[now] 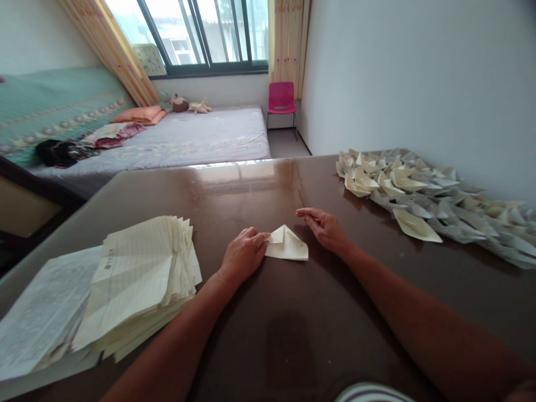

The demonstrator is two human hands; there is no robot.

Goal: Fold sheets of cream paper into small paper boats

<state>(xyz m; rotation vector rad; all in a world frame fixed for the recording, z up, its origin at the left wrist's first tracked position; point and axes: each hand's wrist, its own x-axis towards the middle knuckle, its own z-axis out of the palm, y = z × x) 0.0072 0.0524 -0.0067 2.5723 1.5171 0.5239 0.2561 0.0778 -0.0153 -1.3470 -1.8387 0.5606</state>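
While seemingly finished paper boats heap up at the right of the frame and a stack of sheets is left to shape at lower left, the partly folded paper lies mid-frame on the table, its left edge pinched in the left hand's grip; the right hand, loosely open and empty, is just beside it, apart.

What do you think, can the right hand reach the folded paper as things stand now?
Probably yes: the right hand is close beside the folded paper, only tabletop shows between them, and the left hand covers just its left end.
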